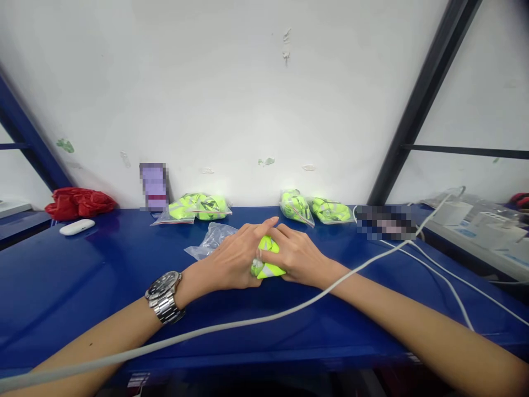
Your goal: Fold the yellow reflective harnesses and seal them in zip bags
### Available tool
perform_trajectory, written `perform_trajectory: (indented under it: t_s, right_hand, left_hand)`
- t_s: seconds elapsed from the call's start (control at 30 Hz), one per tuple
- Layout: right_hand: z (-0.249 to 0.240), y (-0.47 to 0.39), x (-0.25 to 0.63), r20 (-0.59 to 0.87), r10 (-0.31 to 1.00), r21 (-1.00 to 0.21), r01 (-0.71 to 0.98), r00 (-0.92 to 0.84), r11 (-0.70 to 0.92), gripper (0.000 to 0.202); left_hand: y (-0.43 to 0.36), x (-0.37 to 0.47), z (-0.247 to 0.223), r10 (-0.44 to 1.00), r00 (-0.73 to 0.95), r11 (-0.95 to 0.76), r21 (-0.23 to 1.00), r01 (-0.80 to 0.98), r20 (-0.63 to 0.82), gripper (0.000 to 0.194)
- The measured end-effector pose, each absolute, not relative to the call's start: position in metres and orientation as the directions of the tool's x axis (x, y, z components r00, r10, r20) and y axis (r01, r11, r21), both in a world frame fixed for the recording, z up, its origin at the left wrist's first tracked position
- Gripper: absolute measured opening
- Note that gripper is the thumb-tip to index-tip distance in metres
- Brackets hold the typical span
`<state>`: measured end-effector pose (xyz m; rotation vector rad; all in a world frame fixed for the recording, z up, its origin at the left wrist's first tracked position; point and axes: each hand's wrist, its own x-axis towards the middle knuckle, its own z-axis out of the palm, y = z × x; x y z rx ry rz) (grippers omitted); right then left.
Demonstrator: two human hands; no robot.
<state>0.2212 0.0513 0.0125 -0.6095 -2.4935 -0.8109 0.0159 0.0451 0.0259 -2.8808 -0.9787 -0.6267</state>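
Note:
My left hand (235,258) and my right hand (298,255) meet over the blue table (124,286), both wrapped round a folded neon-yellow bundle (269,269) with pale grey strips. Parts of the bundle are hidden by my fingers. Just behind my left hand lies a crumpled clear plastic bag (212,240). Against the wall, to the left, rest bagged yellow bundles (212,207); to the right stand a bagged bundle (295,206) and another bagged bundle (332,210).
A white cable (264,318) crosses in front of both forearms. At the back left are a red bag (80,203), a white case (77,226) and an upright phone (154,186). A blurred dark object (386,223) lies at right, near white boxes (452,212).

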Motion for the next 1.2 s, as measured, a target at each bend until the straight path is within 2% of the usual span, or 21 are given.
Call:
perform_trajectory:
  t_s: [0.13,0.23,0.27,0.33,0.4,0.47,0.63,0.8,0.93,1.1,1.2]
  right_hand:
    - [0.014,0.052,0.225,0.519,0.34,0.432,0.584,-0.784,0.687,0.062]
    - [0.011,0.054,0.225,0.527,0.376,0.42,0.618,-0.762,0.664,0.068]
    - [0.011,0.055,0.225,0.533,0.368,0.428,0.618,-0.762,0.659,0.067]
    - [0.009,0.054,0.224,0.553,0.322,0.46,0.603,-0.769,0.652,0.062]
    - [0.008,0.054,0.222,0.573,0.259,0.498,0.581,-0.778,0.644,0.054]
    - [0.006,0.052,0.22,0.593,0.213,0.527,0.574,-0.777,0.627,0.049]
    - [0.003,0.051,0.215,0.638,0.205,0.505,0.604,-0.743,0.616,0.044]
    - [0.006,0.051,0.218,0.603,0.169,0.523,0.547,-0.78,0.654,0.039]
    - [0.007,0.053,0.223,0.535,0.176,0.439,0.45,-0.826,0.778,0.045]
    - [0.012,0.05,0.223,0.459,0.252,0.311,0.42,-0.852,0.852,0.057]
    - [0.021,0.043,0.224,0.438,0.288,0.157,0.388,-0.852,0.908,0.063]
  left_hand:
    - [0.047,0.004,0.041,0.619,0.74,-0.785,0.165,0.597,0.263,0.127]
    - [0.045,-0.003,0.052,0.7,0.679,-0.708,0.089,0.701,0.222,0.126]
    - [0.045,-0.004,0.055,0.726,0.651,-0.674,0.044,0.737,0.222,0.119]
    - [0.044,-0.003,0.057,0.77,0.611,-0.619,-0.019,0.786,0.184,0.093]
    - [0.045,-0.001,0.054,0.795,0.593,-0.596,-0.025,0.803,0.129,0.065]
    - [0.048,0.002,0.049,0.792,0.598,-0.604,0.013,0.797,0.125,0.052]
    - [0.057,0.007,0.034,0.743,0.627,-0.666,0.164,0.728,0.233,0.05]
    - [0.053,0.011,0.035,0.732,0.646,-0.681,0.194,0.706,0.218,0.052]
    - [0.043,0.016,0.034,0.731,0.649,-0.683,0.211,0.699,0.212,0.056]
    - [0.04,0.017,0.027,0.709,0.661,-0.705,0.221,0.674,0.247,0.056]
    - [0.043,0.014,0.03,0.709,0.663,-0.705,0.222,0.673,0.243,0.054]
